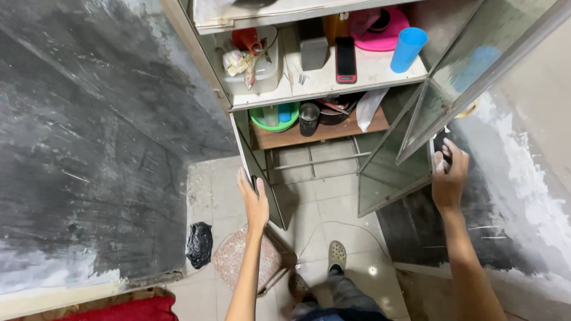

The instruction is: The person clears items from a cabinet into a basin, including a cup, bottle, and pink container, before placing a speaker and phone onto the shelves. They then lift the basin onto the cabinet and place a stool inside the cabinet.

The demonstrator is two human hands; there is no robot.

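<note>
A head-worn camera looks down at a person standing before an open metal-framed cabinet (321, 83) with glass doors, which fills the 12 o'clock part of the view.

The left hand (254, 199), just left of centre, rests flat against the edge of the narrow left cabinet door (257, 172); the fingers are nearly straight and together, the thumb on the near side, so the grip is loose rather than closed. The right hand (449, 175), at 3 o'clock, wraps its fingers around the lower edge of the wide glass right cabinet door (410, 148), which swings out toward the viewer; the fingers are curled closed on that edge.

Inside, on the pale upper shelf (369, 74), sit a black mobile phone with a red rim (345, 59), a tall blue plastic cup (408, 49) at 1 o'clock, a pink round plastic lid (383, 30) behind it, and a clear plastic box holding small oddments (253, 59) at 11 o'clock. On the brown wooden lower shelf (321, 134) stand a green plastic bowl (275, 122) and a dark metal mug (308, 119).

At 6 o'clock, on the pale tiled floor (333, 202), the person's foot wears a beige perforated clog (337, 255). A patterned low stool (247, 261) stands beside it at 7 o'clock, with a knotted black plastic bag (199, 244) against the dark, scuffed wall (89, 148) at 9 o'clock.
</note>
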